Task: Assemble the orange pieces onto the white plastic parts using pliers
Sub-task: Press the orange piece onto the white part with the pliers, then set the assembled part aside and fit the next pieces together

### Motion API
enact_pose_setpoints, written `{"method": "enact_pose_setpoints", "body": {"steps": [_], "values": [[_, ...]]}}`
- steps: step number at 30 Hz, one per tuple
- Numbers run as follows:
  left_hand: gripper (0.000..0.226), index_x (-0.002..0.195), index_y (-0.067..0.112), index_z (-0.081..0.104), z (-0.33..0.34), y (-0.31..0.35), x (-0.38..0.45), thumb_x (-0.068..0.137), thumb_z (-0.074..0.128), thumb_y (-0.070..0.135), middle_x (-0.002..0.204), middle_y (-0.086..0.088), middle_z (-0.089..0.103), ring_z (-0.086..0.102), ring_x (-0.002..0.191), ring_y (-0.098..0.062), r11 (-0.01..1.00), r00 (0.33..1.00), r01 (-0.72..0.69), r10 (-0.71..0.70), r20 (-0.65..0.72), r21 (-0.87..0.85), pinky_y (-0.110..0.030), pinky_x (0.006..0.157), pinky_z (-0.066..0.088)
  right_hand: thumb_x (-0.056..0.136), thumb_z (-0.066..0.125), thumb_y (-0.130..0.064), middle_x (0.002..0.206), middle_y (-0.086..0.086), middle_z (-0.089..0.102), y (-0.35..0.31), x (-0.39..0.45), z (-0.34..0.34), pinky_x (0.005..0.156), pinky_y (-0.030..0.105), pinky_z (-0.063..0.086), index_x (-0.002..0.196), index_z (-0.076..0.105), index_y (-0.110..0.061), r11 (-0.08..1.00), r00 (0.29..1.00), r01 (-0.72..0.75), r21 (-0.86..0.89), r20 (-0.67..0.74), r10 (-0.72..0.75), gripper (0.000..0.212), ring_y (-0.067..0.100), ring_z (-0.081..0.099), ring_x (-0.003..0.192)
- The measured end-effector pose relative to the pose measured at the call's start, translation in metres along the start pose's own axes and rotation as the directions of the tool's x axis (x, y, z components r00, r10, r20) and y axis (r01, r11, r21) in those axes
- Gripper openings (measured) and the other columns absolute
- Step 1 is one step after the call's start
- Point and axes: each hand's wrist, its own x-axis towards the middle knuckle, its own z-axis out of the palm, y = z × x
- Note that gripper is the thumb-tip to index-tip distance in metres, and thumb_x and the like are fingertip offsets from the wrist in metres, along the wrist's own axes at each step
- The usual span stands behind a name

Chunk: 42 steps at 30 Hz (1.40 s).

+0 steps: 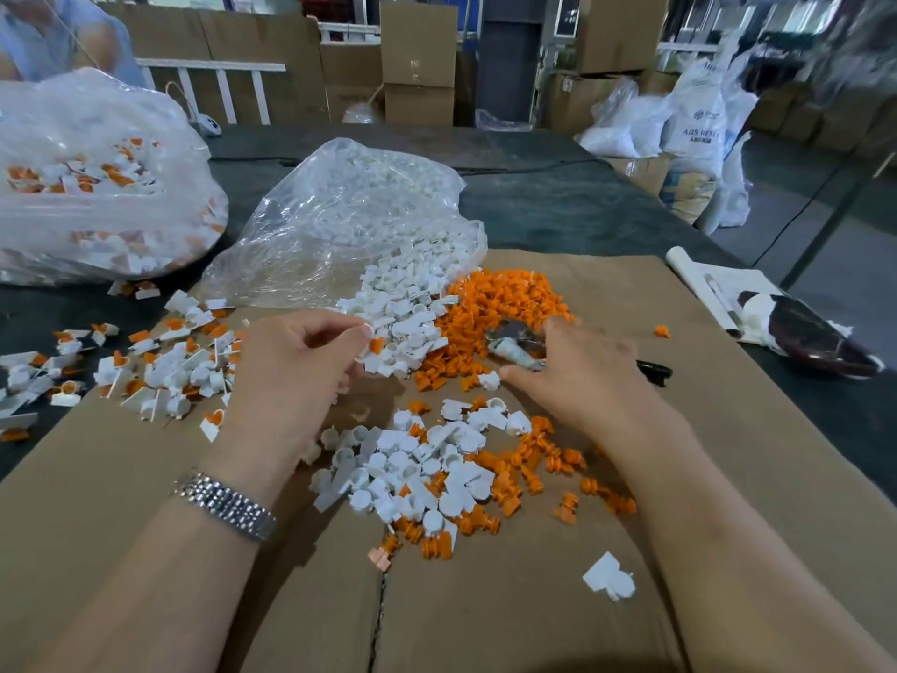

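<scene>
My left hand [296, 361] pinches a white plastic part with an orange piece [373, 343] on it between thumb and fingertips. My right hand [577, 366] lies over the pliers [514, 349], whose tape-wrapped handle and metal head stick out to its left; its fingers are spread and relaxed on top of them. A heap of orange pieces [490, 308] lies behind the hands, beside a heap of white parts [412, 303]. A mixed pile of white and orange pieces [437, 473] sits between my forearms.
Assembled white-and-orange parts [160, 361] are scattered at the left on the cardboard sheet [534, 599]. A clear bag of white parts [349, 216] and a bag of finished parts [97, 187] stand behind. A rolled paper and dark object [796, 327] lie at the right.
</scene>
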Motion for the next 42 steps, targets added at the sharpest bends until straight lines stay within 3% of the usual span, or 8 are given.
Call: {"method": "enact_pose_setpoints", "body": {"steps": [5,8,12,16,25,31,36,42], "values": [[0.023,0.115,0.023,0.076,-0.01,-0.002,0.005,0.096,0.064,0.017,0.105,0.005,0.061,0.06,0.076,-0.009,0.851,0.959,-0.141,0.245,-0.144,0.505,-0.03,0.061,0.046,0.088,0.061,-0.065,0.129,0.009,0.053,-0.002,0.002,0.003,0.099,0.052,0.044,0.127,0.053,-0.018,0.994,0.998,0.019,0.112,-0.056,-0.013,0.061,0.031,0.051,0.121],[0.027,0.12,0.019,0.074,-0.006,-0.005,0.004,0.094,0.067,0.015,0.109,0.004,0.053,0.055,0.107,-0.025,0.782,0.942,-0.271,0.336,-0.013,0.561,-0.04,0.093,0.048,0.092,0.066,-0.045,0.124,-0.006,0.053,-0.009,-0.001,-0.002,0.094,0.043,0.04,0.119,0.061,-0.032,0.96,0.958,0.246,0.135,-0.185,-0.22,0.031,0.02,0.047,0.12],[0.027,0.122,0.024,0.072,0.007,-0.006,0.0,0.096,0.068,0.019,0.119,0.005,0.061,0.051,0.119,-0.021,0.669,0.898,-0.437,0.369,0.242,0.601,-0.034,0.105,0.036,0.096,0.064,-0.041,0.114,-0.016,0.058,-0.023,-0.005,0.0,0.09,0.036,0.026,0.108,0.07,-0.04,0.897,0.894,0.441,0.045,-0.111,-0.434,0.014,0.011,0.042,0.114],[0.04,0.136,0.029,0.063,0.016,-0.01,0.001,0.097,0.066,0.024,0.13,0.007,0.061,0.052,0.122,-0.02,0.561,0.864,-0.502,0.298,0.405,0.659,-0.042,0.11,0.039,0.098,0.062,-0.038,0.112,-0.009,0.062,-0.029,-0.001,0.004,0.096,0.041,0.038,0.113,0.072,-0.034,0.896,0.894,0.443,0.029,-0.085,-0.439,0.018,0.016,0.049,0.114],[0.01,0.09,0.035,0.064,0.019,-0.012,0.0,0.092,0.074,0.038,0.082,0.021,0.052,0.054,0.089,-0.01,0.593,0.854,-0.52,0.339,0.395,0.615,-0.032,0.084,0.044,0.097,0.054,-0.031,0.098,-0.004,0.061,-0.028,-0.004,0.01,0.09,0.041,0.045,0.1,0.066,-0.026,0.914,0.906,0.399,0.075,-0.187,-0.381,0.013,0.018,0.055,0.1],[0.009,0.084,0.031,0.073,0.012,-0.003,-0.002,0.087,0.081,0.031,0.077,0.011,0.074,0.064,0.063,-0.002,0.963,0.963,-0.194,0.151,0.225,0.186,-0.014,0.052,0.045,0.093,0.067,-0.021,0.088,-0.008,0.068,-0.026,-0.006,-0.001,0.074,0.023,0.054,0.091,0.072,-0.021,0.757,0.938,0.344,0.555,-0.244,-0.247,0.005,0.007,0.063,0.078],[0.033,0.107,0.04,0.065,0.008,0.003,-0.007,0.085,0.082,0.021,0.1,0.02,0.076,0.073,0.088,-0.007,0.982,0.93,-0.181,0.155,0.334,0.049,-0.027,0.073,0.058,0.095,0.069,-0.017,0.086,0.0,0.076,-0.026,-0.013,-0.01,0.077,0.024,0.06,0.097,0.072,-0.016,0.412,0.961,0.218,0.885,-0.122,-0.247,0.003,0.011,0.072,0.077],[0.063,0.127,0.053,0.055,0.012,0.004,-0.012,0.089,0.077,0.008,0.106,0.011,0.075,0.074,0.089,-0.016,0.973,0.881,-0.229,0.197,0.429,0.023,-0.043,0.077,0.064,0.096,0.068,-0.016,0.085,-0.007,0.067,-0.03,-0.015,-0.01,0.069,0.014,0.048,0.096,0.07,-0.017,0.52,0.916,0.335,0.786,-0.141,-0.377,0.002,0.001,0.061,0.074]]}}
